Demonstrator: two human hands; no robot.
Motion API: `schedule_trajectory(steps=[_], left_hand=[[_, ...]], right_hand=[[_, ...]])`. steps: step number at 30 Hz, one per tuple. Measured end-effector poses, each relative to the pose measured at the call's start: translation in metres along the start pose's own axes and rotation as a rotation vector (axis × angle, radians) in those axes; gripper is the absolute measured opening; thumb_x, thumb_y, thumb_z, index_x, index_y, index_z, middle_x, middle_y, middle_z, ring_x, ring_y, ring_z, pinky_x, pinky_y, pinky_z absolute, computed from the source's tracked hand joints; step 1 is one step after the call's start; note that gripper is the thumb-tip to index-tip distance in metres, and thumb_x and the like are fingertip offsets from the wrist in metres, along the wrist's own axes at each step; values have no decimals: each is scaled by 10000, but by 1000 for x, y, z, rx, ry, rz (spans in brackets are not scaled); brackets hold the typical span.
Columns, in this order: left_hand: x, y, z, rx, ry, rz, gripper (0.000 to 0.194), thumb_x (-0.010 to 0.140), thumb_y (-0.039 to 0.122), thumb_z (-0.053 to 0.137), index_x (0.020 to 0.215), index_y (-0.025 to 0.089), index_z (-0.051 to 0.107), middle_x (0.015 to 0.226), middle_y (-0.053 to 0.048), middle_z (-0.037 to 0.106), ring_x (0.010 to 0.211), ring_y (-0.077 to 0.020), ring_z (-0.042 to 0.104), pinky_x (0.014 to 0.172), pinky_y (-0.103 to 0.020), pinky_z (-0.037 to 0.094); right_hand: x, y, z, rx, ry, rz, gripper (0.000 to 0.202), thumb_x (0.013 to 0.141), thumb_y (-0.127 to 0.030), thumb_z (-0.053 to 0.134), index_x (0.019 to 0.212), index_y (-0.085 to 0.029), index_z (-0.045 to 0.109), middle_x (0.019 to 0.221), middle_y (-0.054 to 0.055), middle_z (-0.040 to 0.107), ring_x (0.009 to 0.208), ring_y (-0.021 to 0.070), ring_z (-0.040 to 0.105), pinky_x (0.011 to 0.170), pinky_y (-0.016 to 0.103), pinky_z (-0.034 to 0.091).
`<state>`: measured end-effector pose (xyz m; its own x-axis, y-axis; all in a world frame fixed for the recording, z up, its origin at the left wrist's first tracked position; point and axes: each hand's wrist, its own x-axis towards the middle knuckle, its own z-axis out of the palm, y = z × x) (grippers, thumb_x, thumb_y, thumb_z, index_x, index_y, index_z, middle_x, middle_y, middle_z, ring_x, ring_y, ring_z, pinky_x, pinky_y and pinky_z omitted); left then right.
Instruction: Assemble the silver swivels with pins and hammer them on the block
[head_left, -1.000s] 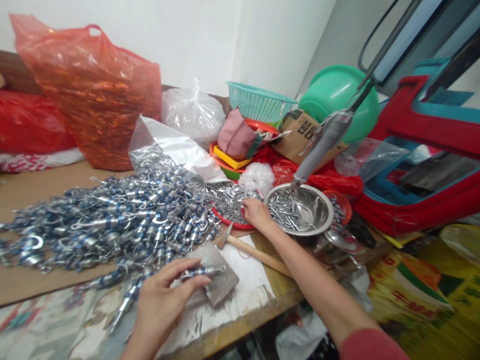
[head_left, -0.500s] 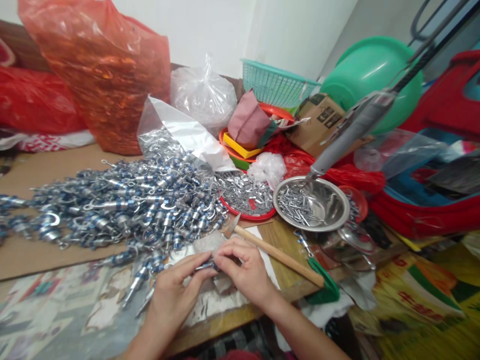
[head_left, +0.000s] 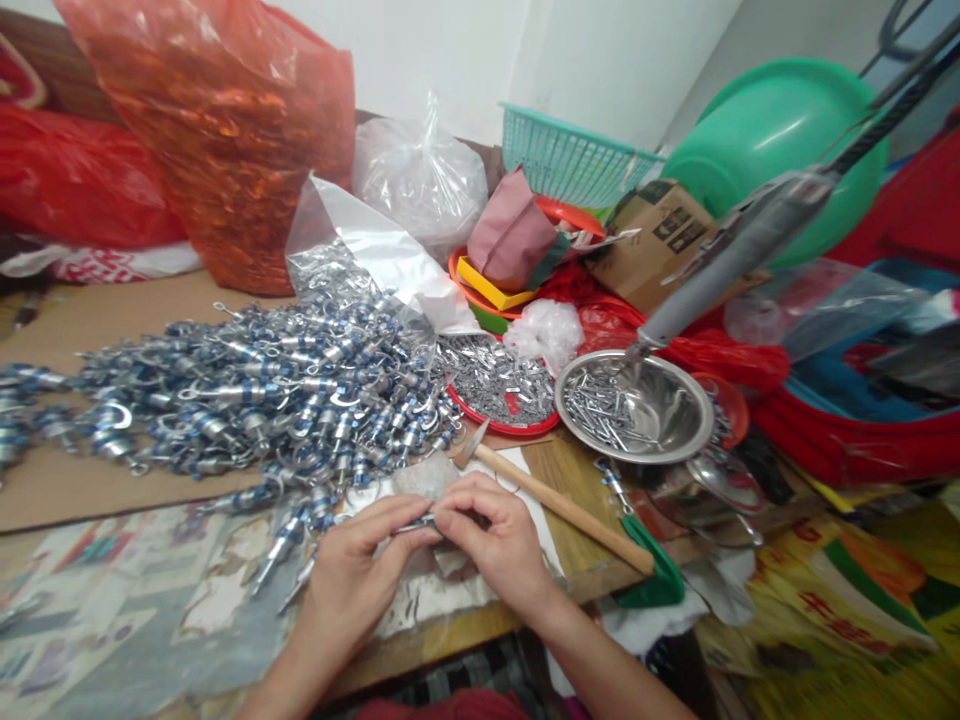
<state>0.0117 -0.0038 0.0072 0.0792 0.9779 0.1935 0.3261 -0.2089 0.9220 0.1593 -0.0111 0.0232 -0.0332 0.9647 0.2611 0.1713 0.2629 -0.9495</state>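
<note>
My left hand (head_left: 358, 565) and my right hand (head_left: 495, 545) meet at the table's front edge, pinching one slim metal fitting (head_left: 415, 524) between them. Fingers cover most of that fitting, so its full shape is hidden. Just behind the fingertips is a grey block (head_left: 425, 477). A hammer (head_left: 562, 507) with a wooden handle lies to the right of it. Left of my hands spreads a big heap of metal hook bolts (head_left: 292, 390) with blue bands; a few loose ones rest close to my left hand.
A red tray (head_left: 517, 430) of small metal clips and a steel bowl (head_left: 694, 440) of metal pins stand behind the hammer. A grey-handled tool (head_left: 720, 260) slants down to the bowl. Bags line the wall, with a teal basket (head_left: 574, 155) and green basin (head_left: 795, 150).
The view has shifted slightly, so the surroundings sit a little further right. Both hands keep their pinch on the metal fitting, with only small finger movement.
</note>
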Motion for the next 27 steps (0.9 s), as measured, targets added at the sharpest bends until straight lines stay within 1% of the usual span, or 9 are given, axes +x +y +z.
schedule_trajectory(steps=[4, 7, 9, 11, 13, 15, 18, 21, 27], left_hand=[[-1, 5, 3, -123, 1, -77, 137, 639, 173, 649, 678, 264, 743, 784, -12, 751, 782, -191, 676, 771, -276, 521], [-3, 8, 4, -226, 23, -154, 96, 631, 182, 667, 644, 249, 733, 769, -7, 744, 768, -175, 667, 747, -246, 515], [-5, 9, 4, -301, 9, -196, 68, 662, 210, 658, 668, 241, 719, 773, 2, 731, 748, -159, 657, 689, -220, 515], [-7, 12, 2, -342, -15, -208, 55, 696, 236, 642, 698, 234, 697, 769, 13, 712, 719, -143, 643, 638, -200, 505], [-8, 16, -1, -331, -34, -189, 51, 717, 248, 631, 714, 226, 677, 756, 19, 693, 715, -134, 628, 651, -198, 491], [-8, 21, -6, -293, -62, -164, 59, 730, 253, 619, 711, 219, 663, 752, 16, 685, 731, -135, 621, 687, -206, 478], [-7, 26, -15, -209, -161, -131, 92, 746, 260, 597, 705, 211, 663, 811, -9, 695, 796, -158, 621, 742, -234, 460], [-5, 30, -22, -126, -231, -113, 110, 744, 267, 594, 700, 212, 678, 868, -30, 704, 842, -182, 623, 781, -260, 444], [-4, 39, -28, -162, -306, -110, 139, 748, 275, 589, 665, 213, 682, 762, -14, 708, 745, -176, 627, 664, -234, 454]], right_hand=[[-3, -4, -4, 17, -24, -5, 94, 744, -132, 606, 682, -176, 660, 716, 9, 591, 727, 128, 570, 692, 228, 458], [-8, -6, -7, -66, -14, -110, 77, 763, -145, 600, 794, -183, 659, 783, 24, 607, 770, 135, 584, 706, 234, 478], [-12, -6, -10, -170, -12, -286, 186, 750, -129, 621, 929, -180, 625, 847, 43, 623, 812, 144, 590, 732, 246, 489], [-14, -5, -15, -316, -51, -533, 277, 759, -82, 596, 1020, -173, 580, 907, 68, 634, 852, 152, 591, 747, 258, 496], [-15, -4, -19, -460, -115, -752, 257, 803, -55, 511, 1030, -158, 573, 919, 89, 645, 880, 162, 591, 746, 272, 503], [-15, -5, -23, -551, -142, -856, 230, 835, -68, 455, 1014, -135, 584, 915, 106, 652, 902, 175, 590, 751, 285, 507], [-16, -7, -25, -557, -130, -862, 214, 841, -79, 447, 992, -109, 596, 900, 121, 655, 901, 177, 600, 749, 279, 513], [-20, -7, -24, -511, -122, -792, 249, 817, -50, 461, 1010, -117, 603, 929, 122, 649, 887, 166, 610, 727, 256, 519], [-29, -9, -24, -479, -128, -704, 375, 796, -35, 479, 1127, -189, 568, 971, 100, 649, 890, 170, 616, 724, 273, 527]])
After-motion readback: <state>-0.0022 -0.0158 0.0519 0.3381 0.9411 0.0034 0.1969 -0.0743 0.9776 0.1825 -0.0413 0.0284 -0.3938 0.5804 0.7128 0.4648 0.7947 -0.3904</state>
